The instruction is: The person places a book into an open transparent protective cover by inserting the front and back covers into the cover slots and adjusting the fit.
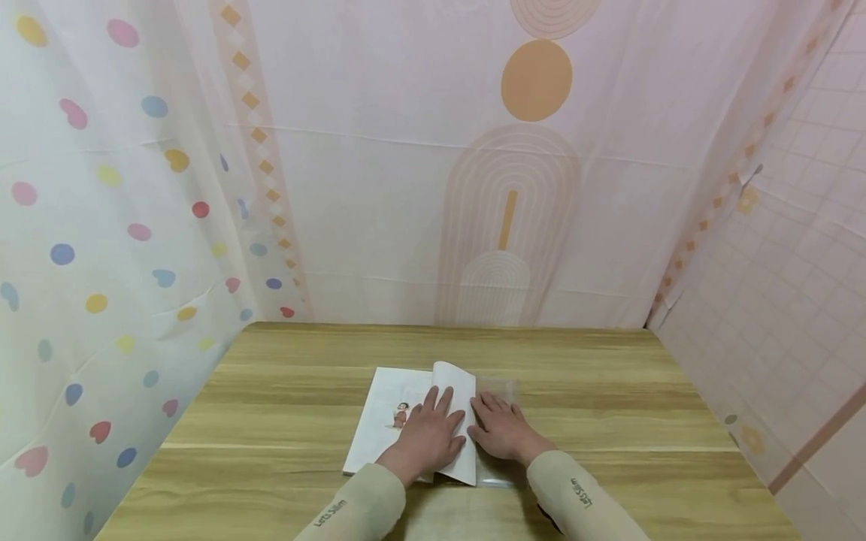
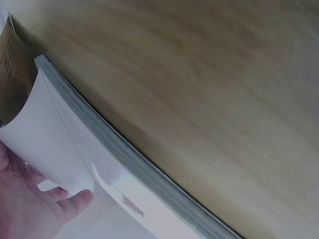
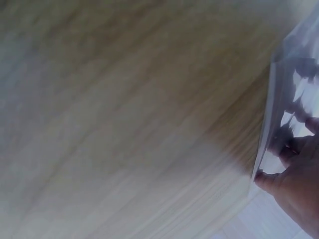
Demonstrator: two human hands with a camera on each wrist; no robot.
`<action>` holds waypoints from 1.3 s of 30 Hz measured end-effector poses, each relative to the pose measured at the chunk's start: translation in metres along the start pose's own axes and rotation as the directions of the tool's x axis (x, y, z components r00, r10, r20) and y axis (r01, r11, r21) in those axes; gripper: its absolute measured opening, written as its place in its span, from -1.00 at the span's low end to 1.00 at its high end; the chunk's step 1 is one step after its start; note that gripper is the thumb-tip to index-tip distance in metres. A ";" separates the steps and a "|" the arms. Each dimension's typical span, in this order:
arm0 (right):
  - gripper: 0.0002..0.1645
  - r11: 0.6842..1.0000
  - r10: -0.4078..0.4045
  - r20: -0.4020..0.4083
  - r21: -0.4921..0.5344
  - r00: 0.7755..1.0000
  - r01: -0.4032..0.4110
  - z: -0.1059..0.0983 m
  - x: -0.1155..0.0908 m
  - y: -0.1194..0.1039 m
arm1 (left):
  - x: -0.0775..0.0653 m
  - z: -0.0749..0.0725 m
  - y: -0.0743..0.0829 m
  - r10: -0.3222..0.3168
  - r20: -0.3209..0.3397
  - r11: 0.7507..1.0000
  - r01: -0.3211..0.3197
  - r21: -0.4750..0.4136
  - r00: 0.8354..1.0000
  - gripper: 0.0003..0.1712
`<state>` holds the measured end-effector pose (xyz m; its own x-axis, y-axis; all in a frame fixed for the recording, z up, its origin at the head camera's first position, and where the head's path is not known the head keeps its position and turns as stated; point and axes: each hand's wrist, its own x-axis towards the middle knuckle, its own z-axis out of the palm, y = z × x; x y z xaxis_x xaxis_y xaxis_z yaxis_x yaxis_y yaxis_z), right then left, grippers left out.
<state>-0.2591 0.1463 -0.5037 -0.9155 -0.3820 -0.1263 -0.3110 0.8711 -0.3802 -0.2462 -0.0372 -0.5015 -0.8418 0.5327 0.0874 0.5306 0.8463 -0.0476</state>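
An open book (image 1: 375,421) lies on the wooden table, its white page bearing a small printed figure (image 1: 401,415). A white cover panel (image 1: 456,379) curves up from the page at its right side. My left hand (image 1: 430,434) rests on this panel with spread fingers. Beyond the panel's right edge lies a clear plastic sheet (image 1: 499,386). On it presses my right hand (image 1: 502,430), its fingers fairly straight and their tips at the panel's edge. In the left wrist view, the book's thick page block (image 2: 99,124) and a brown printed surface (image 2: 15,64) show beside the bent panel.
The wood-grain table (image 1: 609,398) extends around the book on all sides. Printed cloth (image 1: 379,225) hangs behind its far edge, with a dotted cloth (image 1: 101,263) at the left and a checked one (image 1: 798,300) at the right.
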 end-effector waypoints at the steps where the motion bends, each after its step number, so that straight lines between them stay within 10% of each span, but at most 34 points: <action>1: -0.29 1.000 0.000 0.001 -0.006 1.000 0.000 0.000 0.000 0.000 | 0.000 -0.001 0.000 -0.001 0.001 1.000 0.001 -0.008 1.000 -0.47; 6: -0.29 1.000 -0.002 0.007 -0.026 1.000 0.003 -0.001 -0.001 -0.001 | 0.001 -0.005 -0.009 -0.008 0.012 0.983 0.010 -0.182 1.000 -0.52; 12: -0.27 0.999 -0.002 0.011 -0.050 1.000 0.003 0.003 -0.002 0.002 | -0.002 -0.008 -0.032 0.033 0.006 0.895 -0.027 -0.445 0.999 -0.51; 22: -0.28 1.000 -0.005 0.018 -0.029 1.000 0.006 -0.001 -0.003 0.002 | -0.015 -0.011 -0.051 0.077 0.118 0.815 0.006 -0.579 0.990 -0.28; 39: -0.28 0.993 0.012 -0.033 -0.117 0.999 -0.016 0.005 0.001 0.002 | -0.014 -0.011 -0.045 0.052 0.153 0.876 0.029 -0.481 0.987 -0.28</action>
<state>-0.2593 0.1463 -0.5094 -0.9272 -0.3609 -0.1004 -0.3240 0.9071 -0.2687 -0.2578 -0.0829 -0.4898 -0.8185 0.5704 -0.0685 0.4886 0.7539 0.4391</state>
